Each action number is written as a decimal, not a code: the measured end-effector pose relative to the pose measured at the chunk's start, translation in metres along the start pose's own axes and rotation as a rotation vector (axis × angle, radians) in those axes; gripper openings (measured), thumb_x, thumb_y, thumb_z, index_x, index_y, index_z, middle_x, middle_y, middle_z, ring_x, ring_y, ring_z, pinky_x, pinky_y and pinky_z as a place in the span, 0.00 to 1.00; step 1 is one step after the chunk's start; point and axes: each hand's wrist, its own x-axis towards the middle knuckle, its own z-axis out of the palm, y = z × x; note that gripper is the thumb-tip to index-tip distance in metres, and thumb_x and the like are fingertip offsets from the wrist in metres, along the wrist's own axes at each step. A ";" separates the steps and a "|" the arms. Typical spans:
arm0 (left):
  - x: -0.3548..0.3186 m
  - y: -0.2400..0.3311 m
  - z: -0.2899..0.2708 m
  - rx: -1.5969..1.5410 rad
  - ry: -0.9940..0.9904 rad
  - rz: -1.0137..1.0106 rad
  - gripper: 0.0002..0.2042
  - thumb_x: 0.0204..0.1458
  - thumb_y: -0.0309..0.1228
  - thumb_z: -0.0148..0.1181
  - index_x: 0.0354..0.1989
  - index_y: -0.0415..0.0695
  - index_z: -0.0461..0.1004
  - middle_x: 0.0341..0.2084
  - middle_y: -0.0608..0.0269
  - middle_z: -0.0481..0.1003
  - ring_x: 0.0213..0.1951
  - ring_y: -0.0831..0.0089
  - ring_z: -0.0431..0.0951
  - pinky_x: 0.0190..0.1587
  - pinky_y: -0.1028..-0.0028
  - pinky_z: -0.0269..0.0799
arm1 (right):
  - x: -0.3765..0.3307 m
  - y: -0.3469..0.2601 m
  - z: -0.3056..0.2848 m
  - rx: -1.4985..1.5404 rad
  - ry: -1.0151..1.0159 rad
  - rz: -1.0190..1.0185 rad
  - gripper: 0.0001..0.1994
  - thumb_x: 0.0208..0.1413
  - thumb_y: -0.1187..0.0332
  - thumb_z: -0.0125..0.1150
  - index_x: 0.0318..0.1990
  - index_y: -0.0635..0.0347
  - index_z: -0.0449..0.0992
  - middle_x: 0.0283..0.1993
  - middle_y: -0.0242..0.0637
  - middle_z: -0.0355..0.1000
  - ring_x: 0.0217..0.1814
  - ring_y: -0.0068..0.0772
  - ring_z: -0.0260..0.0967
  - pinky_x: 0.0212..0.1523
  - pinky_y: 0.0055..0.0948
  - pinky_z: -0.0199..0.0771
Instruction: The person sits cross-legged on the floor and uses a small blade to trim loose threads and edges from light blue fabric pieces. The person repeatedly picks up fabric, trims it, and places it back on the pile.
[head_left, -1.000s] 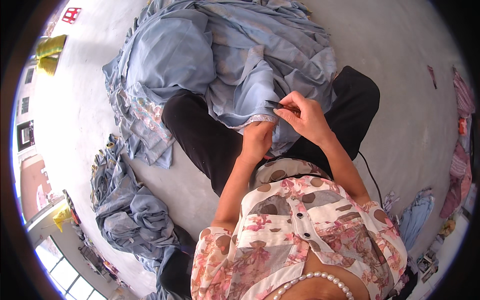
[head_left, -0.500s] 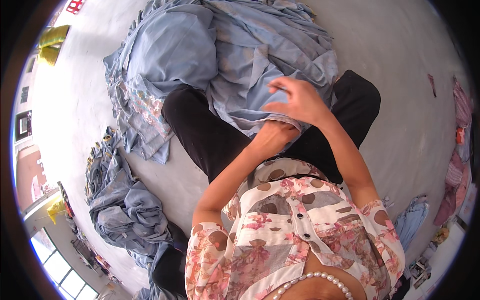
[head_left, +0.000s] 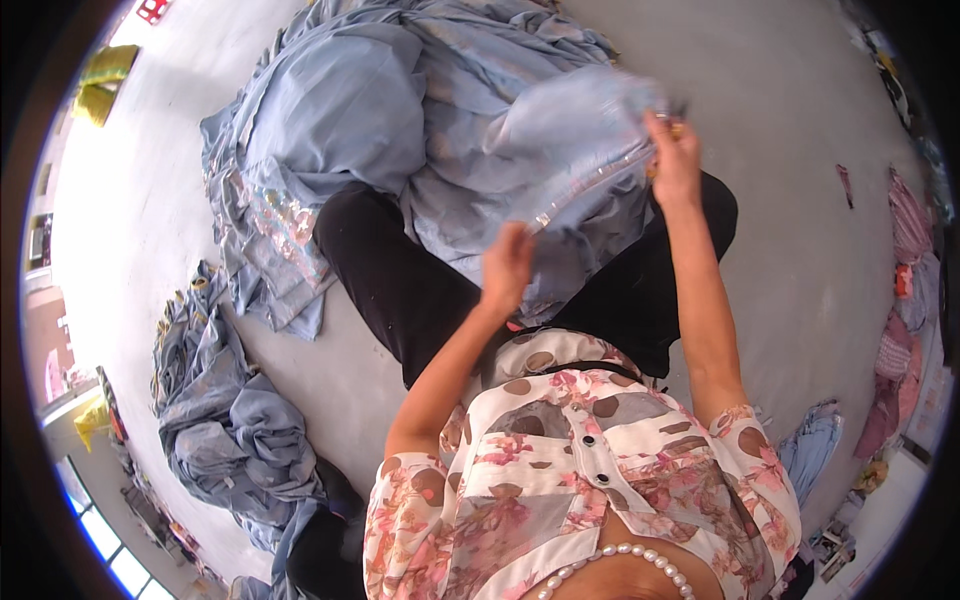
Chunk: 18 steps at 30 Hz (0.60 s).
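A large heap of light blue cloth [head_left: 340, 95] with a silvery, patterned trim lies in front of my black-trousered legs. One edge of this cloth is drawn up and stretched taut in a slant between my two hands. My left hand [head_left: 508, 265] is closed at the lower end of that edge, close to my lap. Farther off to the right, my right hand [head_left: 675, 160] pinches the upper end, where a small yellowish bit shows by the fingers. Motion blurs the cloth at that corner, so its details are unclear.
A second bundle of blue cloth [head_left: 240, 420] lies on the grey floor [head_left: 790, 230] to my left. Pink garments [head_left: 905, 220] and folded light blue clothing [head_left: 810, 440] are along the right side. A yellow-green bundle [head_left: 100, 80] sits at the far left.
My hands were close together over my lap, the right one loosely spread. They have moved apart, the right hand going up and right, pulling a cloth edge taut between them.
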 end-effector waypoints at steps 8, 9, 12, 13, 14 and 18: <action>0.051 0.034 -0.031 0.226 0.156 0.340 0.09 0.44 0.25 0.64 0.35 0.42 0.73 0.19 0.59 0.73 0.20 0.70 0.72 0.26 0.75 0.68 | -0.009 -0.035 -0.043 0.440 0.303 -0.156 0.12 0.52 0.69 0.61 0.21 0.55 0.64 0.18 0.26 0.62 0.12 0.18 0.55 0.13 0.18 0.51; 0.048 0.032 -0.032 0.326 0.058 0.349 0.10 0.43 0.26 0.65 0.35 0.43 0.73 0.19 0.59 0.73 0.20 0.67 0.73 0.26 0.75 0.68 | -0.009 -0.038 -0.048 0.437 0.310 -0.174 0.12 0.52 0.69 0.61 0.22 0.55 0.64 0.18 0.26 0.62 0.13 0.18 0.55 0.12 0.18 0.51; 0.029 -0.010 -0.020 0.519 -0.056 0.445 0.12 0.36 0.21 0.63 0.32 0.45 0.73 0.24 0.57 0.72 0.28 0.59 0.75 0.30 0.70 0.69 | -0.012 -0.044 -0.056 0.424 0.348 -0.215 0.12 0.51 0.70 0.62 0.22 0.56 0.65 0.18 0.28 0.63 0.13 0.18 0.56 0.12 0.18 0.51; 0.026 -0.022 -0.019 0.601 -0.091 0.445 0.13 0.34 0.20 0.62 0.31 0.46 0.72 0.25 0.57 0.72 0.29 0.57 0.75 0.30 0.68 0.69 | -0.015 -0.043 -0.063 0.424 0.369 -0.236 0.12 0.51 0.70 0.62 0.22 0.56 0.64 0.17 0.28 0.63 0.13 0.18 0.57 0.12 0.18 0.51; 0.023 -0.033 -0.019 0.623 0.019 0.294 0.13 0.31 0.18 0.58 0.29 0.44 0.71 0.26 0.59 0.71 0.30 0.55 0.74 0.30 0.64 0.67 | -0.019 -0.043 -0.070 0.429 0.387 -0.254 0.12 0.51 0.70 0.62 0.22 0.56 0.64 0.17 0.29 0.62 0.13 0.18 0.57 0.12 0.18 0.51; 0.060 -0.046 -0.049 0.588 0.513 0.191 0.10 0.33 0.16 0.53 0.24 0.46 0.69 0.25 0.59 0.70 0.28 0.55 0.73 0.29 0.63 0.67 | -0.027 -0.038 -0.109 0.416 0.467 -0.286 0.14 0.51 0.70 0.62 0.20 0.55 0.63 0.15 0.29 0.62 0.13 0.20 0.57 0.12 0.21 0.51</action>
